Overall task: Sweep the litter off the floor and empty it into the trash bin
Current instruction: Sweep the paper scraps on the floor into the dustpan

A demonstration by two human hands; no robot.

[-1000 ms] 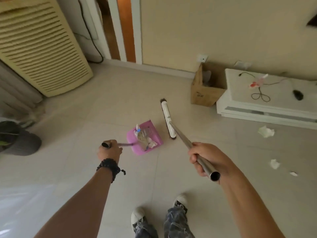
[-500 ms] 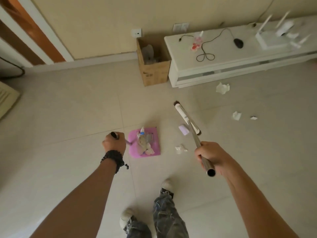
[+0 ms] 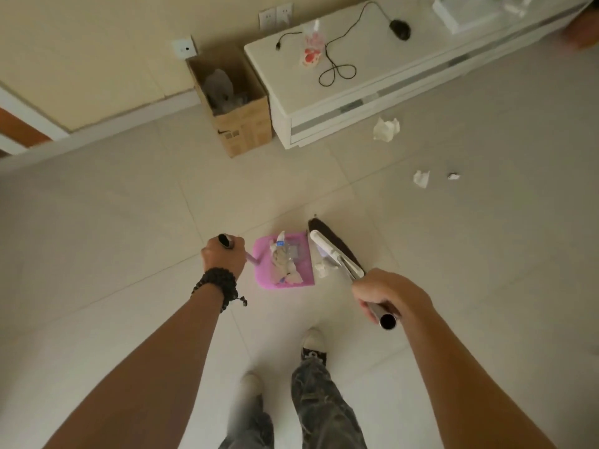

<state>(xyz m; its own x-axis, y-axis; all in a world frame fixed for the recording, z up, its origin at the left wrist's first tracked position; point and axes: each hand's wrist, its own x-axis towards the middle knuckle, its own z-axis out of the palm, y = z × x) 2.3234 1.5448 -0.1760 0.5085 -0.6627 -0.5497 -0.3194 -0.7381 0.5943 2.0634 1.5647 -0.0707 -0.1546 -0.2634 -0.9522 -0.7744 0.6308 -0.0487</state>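
My left hand (image 3: 223,259) grips the handle of a pink dustpan (image 3: 303,254) that rests on the tiled floor and holds crumpled paper and a plastic bottle. My right hand (image 3: 387,294) is closed on the metal pole of a broom (image 3: 334,249), whose white head and dark bristles sit against the pan's right edge. A white paper scrap (image 3: 321,268) lies between the bristles and the pan. More tissue lies farther right: a large wad (image 3: 385,129), a smaller piece (image 3: 421,178) and a tiny bit (image 3: 453,176). A cardboard box used as the trash bin (image 3: 246,124) stands by the wall with litter inside.
A low white cabinet (image 3: 372,92) runs along the wall right of the box, carrying a mouse (image 3: 399,29), a cable and a small packet. My two feet (image 3: 312,346) stand just behind the dustpan. A doorframe (image 3: 19,128) is at the far left.
The broom head has swept left up against the dustpan, pushing the paper scrap to the pan's edge. The view has shifted right and closer to the cabinet and box.
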